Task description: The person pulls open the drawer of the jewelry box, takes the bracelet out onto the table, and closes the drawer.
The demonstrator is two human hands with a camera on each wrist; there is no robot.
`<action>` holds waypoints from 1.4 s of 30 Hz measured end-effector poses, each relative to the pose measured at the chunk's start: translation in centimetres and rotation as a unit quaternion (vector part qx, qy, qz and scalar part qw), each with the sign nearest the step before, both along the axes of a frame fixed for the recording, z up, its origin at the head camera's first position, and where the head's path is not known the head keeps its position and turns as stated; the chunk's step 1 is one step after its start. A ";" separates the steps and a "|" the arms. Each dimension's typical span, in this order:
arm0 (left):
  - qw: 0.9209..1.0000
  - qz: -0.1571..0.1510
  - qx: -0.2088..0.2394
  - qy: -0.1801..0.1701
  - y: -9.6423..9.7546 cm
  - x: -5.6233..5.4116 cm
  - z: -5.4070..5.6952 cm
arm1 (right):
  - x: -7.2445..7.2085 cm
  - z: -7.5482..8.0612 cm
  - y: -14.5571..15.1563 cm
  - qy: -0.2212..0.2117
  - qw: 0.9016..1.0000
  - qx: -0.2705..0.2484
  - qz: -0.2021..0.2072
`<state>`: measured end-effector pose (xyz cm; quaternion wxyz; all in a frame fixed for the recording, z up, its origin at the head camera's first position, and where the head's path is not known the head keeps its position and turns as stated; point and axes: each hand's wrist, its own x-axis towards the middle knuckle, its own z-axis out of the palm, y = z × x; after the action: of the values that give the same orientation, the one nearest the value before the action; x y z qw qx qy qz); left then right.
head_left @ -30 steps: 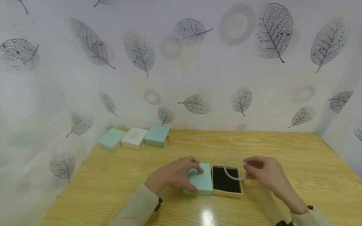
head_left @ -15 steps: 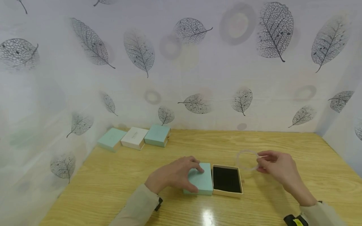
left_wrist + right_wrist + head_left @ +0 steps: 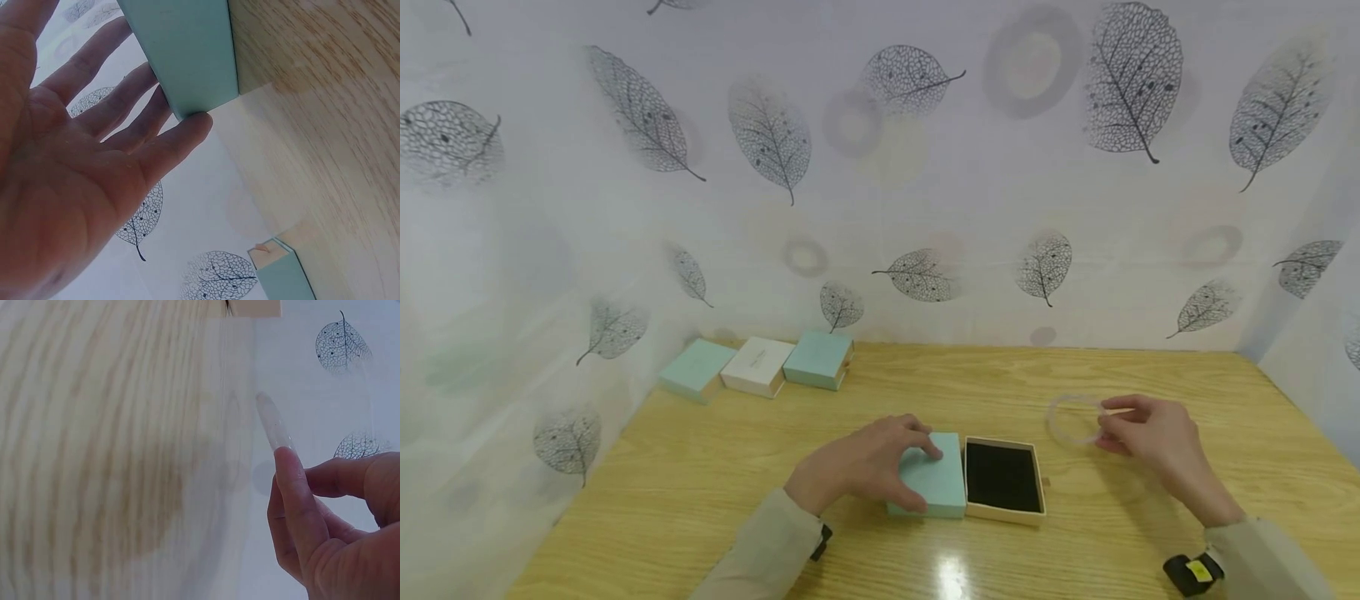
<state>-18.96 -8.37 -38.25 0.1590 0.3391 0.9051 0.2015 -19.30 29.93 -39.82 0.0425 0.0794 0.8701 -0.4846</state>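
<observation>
A pale translucent bangle (image 3: 1052, 419) is pinched between the thumb and fingers of my right hand (image 3: 1153, 433), held above the table to the right of the open drawer. The right wrist view shows the bangle (image 3: 274, 422) edge-on, its lower part hidden by the fingers. My left hand (image 3: 865, 462) grips a mint-green drawer box (image 3: 946, 479), thumb at its near side and fingers over the top and far side. In the left wrist view, fingertips touch the box (image 3: 194, 56). Beside the box lies its drawer (image 3: 1006, 516), lined with a black pad (image 3: 1003, 475).
At the back left of the wooden table (image 3: 1075, 558) stand a mint box (image 3: 695, 367), a white box (image 3: 756, 364) and another mint box (image 3: 820, 358). A leaf-patterned curtain (image 3: 962, 183) encloses the back and sides.
My right hand has carried the bangle away from above the drawer, to the right and slightly farther back. My left hand has stayed on the mint-green drawer box.
</observation>
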 end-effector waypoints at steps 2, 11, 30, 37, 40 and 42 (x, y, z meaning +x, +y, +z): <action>1.000 -0.001 0.001 0.001 0.0 0.0 0.0 | -0.2 -0.1 0.2 -0.003 1.000 0.006 0.000; 1.000 -0.005 0.006 0.007 0.0 -0.2 -0.2 | -1.2 -0.5 0.9 0.005 0.999 0.049 0.000; 1.000 -0.009 0.006 0.008 0.0 -0.3 -0.3 | -4.0 -0.6 1.5 0.001 0.997 0.078 -0.013; 1.000 -0.007 0.004 0.003 0.0 -0.3 -0.4 | -5.0 -0.7 2.1 0.006 0.998 0.064 -0.023; 1.000 -0.007 0.003 0.008 -0.1 -0.4 -0.4 | -5.5 -0.8 2.2 0.011 0.996 0.085 -0.029; 1.000 -0.007 0.002 0.010 -0.1 -0.4 -0.4 | -5.6 -0.8 2.2 0.015 0.994 0.109 -0.029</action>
<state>-19.32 -8.43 -38.63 0.1510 0.3480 0.9037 0.1988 -24.95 32.17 -40.62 0.0067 0.1020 0.9154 -0.3893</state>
